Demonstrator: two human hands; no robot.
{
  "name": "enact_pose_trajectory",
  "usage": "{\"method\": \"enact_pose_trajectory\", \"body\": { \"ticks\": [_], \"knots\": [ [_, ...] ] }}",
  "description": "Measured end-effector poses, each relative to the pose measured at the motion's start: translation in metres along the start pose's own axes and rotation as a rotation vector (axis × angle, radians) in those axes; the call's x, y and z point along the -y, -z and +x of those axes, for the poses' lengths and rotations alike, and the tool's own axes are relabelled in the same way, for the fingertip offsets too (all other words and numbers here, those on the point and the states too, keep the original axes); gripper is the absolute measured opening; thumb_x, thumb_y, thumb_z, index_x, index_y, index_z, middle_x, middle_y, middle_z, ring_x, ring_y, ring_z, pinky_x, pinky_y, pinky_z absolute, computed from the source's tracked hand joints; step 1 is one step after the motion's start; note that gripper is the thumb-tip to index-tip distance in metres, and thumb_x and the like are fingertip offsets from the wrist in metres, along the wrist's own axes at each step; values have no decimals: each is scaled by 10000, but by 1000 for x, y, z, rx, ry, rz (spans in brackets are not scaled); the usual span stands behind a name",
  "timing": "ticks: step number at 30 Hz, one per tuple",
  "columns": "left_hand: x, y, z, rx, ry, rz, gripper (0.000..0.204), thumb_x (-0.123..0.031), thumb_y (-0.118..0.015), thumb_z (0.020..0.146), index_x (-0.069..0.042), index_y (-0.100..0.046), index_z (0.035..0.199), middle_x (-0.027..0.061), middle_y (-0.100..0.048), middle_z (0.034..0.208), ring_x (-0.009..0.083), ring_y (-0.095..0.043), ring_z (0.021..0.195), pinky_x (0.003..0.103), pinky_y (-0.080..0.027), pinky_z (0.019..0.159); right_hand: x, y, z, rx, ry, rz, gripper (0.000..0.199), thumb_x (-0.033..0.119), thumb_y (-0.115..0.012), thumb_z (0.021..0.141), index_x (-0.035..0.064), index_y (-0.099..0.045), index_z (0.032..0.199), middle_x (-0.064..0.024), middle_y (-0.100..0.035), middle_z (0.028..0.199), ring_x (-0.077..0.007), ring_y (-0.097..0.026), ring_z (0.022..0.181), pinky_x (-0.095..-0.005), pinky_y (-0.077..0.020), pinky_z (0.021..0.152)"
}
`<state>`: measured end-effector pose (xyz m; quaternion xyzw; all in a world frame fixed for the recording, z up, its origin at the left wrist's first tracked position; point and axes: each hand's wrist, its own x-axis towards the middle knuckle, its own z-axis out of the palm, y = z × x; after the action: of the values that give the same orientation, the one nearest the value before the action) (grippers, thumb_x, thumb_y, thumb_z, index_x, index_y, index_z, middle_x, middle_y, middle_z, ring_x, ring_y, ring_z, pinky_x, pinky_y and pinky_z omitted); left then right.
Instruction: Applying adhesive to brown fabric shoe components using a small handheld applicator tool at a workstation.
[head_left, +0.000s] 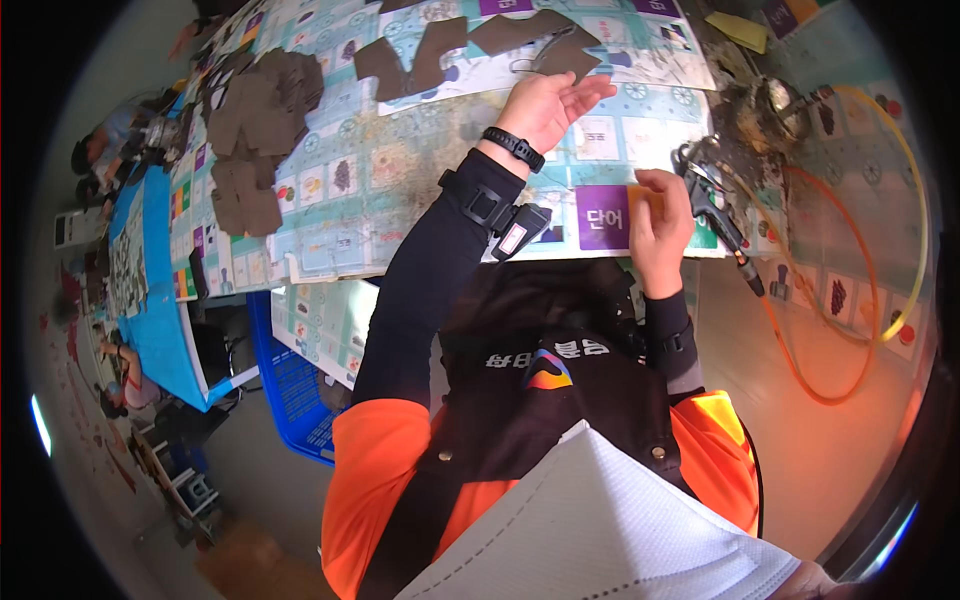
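My left hand point(551, 108) reaches over the table, palm partly turned up and fingers stretched out, with nothing seen in it. Its fingertips are at the near edge of a dark brown cut piece point(570, 52); whether they touch it I cannot tell. Left of it lies another brown cut piece point(428, 58) with angled edges. My right hand point(661, 228) hovers by the table's front edge, fingers loosely bent and apart, holding nothing visible. Just right of it is a dark spray gun point(722, 220) with an orange hose.
A pile of brown pieces point(265, 105) covers the table's left part. The patterned table cover point(400, 235) is stained. An orange hose point(868, 300) and a yellow hose point(915, 180) loop on the right. A blue crate point(290, 400) stands below left. Other people sit far left.
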<state>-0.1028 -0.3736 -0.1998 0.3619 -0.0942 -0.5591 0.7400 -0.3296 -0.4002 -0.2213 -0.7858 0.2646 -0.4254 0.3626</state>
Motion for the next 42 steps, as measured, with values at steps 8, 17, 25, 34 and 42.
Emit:
{"method": "enact_pose_trajectory", "body": {
  "ticks": [8, 17, 25, 34, 42],
  "knots": [
    [-52, 20, 7, -335, -441, 1665, 372, -323, -746, 833, -5, -687, 1019, 151, -734, 941, 272, -716, 854, 359, -563, 763, 25, 6, 21, -18, 44, 43, 315, -128, -519, 775, 23, -618, 1033, -115, -616, 936, -236, -633, 813, -324, -501, 691],
    [-108, 55, 90, -487, -247, 2210, 521, -459, -818, 715, 11, -749, 930, 230, -703, 1027, 375, -675, 982, 416, -533, 887, 14, -2, -1, 72, 97, -42, 316, -121, -542, 719, 17, -618, 993, -114, -615, 930, -255, -611, 767, -338, -494, 668],
    [-110, 69, 36, -616, -244, 1718, 314, -358, -755, 813, -47, -757, 854, 77, -716, 686, 160, -684, 613, 288, -529, 660, 5, 1, -7, 37, 70, -53, 302, -118, -538, 721, 19, -613, 979, -118, -625, 925, -280, -616, 786, -349, -501, 683],
    [-134, 123, 3, -777, -286, 1797, 323, -406, -759, 794, -84, -776, 805, 77, -720, 698, 221, -698, 678, 340, -533, 714, 14, -3, -3, 76, 117, -65, 297, -124, -537, 715, 19, -614, 963, -113, -627, 895, -272, -621, 775, -348, -502, 676],
    [-142, 119, 8, -722, -188, 1791, 364, -414, -797, 735, -61, -781, 822, 177, -730, 867, 361, -694, 844, 399, -534, 845, 9, -2, -4, 66, 107, -102, 292, -128, -534, 722, 18, -616, 960, -110, -622, 877, -274, -624, 774, -348, -504, 675]
  ]
}}
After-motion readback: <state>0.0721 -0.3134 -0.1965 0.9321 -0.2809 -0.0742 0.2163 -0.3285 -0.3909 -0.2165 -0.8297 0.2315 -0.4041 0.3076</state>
